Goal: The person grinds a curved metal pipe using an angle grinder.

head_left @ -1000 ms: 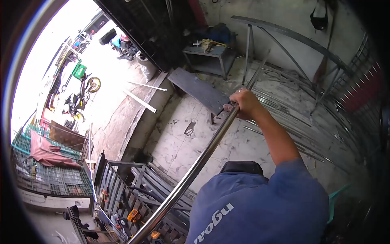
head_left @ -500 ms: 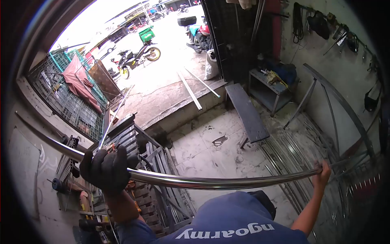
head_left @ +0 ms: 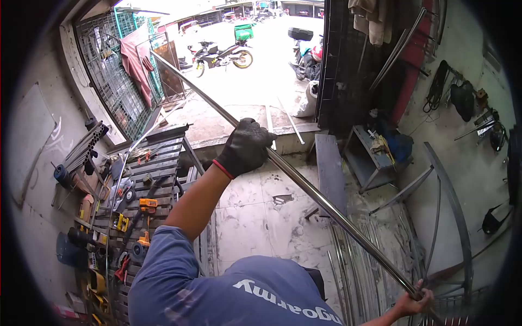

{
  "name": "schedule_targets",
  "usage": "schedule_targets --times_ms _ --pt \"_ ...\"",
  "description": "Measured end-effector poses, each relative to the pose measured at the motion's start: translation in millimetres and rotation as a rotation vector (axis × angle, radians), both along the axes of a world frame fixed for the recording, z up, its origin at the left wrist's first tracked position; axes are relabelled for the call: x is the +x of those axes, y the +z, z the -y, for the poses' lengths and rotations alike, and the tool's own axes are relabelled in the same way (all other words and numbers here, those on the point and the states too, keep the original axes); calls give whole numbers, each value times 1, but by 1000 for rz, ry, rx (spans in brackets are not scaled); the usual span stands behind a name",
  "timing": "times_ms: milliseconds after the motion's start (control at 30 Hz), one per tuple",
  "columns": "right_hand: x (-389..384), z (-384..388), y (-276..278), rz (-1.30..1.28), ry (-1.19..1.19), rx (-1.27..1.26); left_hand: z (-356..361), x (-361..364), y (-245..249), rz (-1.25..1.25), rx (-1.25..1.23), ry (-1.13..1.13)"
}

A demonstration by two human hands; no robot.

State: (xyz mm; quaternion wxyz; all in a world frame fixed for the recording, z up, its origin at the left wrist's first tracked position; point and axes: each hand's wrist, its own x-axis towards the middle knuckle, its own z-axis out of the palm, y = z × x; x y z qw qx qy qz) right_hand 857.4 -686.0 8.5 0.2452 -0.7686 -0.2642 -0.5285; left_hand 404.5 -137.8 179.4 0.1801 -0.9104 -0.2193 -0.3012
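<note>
Plainly, the black-gloved left hand (head_left: 247, 145) has its fingers wrapped tight round a shiny metal pole (head_left: 328, 205), while the bare right hand (head_left: 417, 300) grips the same pole far down toward its lower right end. The pole slants across the view, up from that hand past the glove toward the doorway, above the floor and its loose metal rods (head_left: 348, 266). Farther out, a slatted table (head_left: 168, 163) with tools lies left, a grey bench (head_left: 328, 163) ahead and a curved metal frame (head_left: 459, 217) right.
</note>
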Motion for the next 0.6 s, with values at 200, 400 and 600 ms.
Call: schedule_targets --times_ms 200,400,600 --pt "-5 -6 64 131 -158 444 -45 47 -72 185 -127 -39" --pt "-45 -54 138 -283 779 1363 -69 91 -133 310 -295 36" --pt "-82 -111 164 -616 1607 1126 -144 77 -185 436 -334 24"
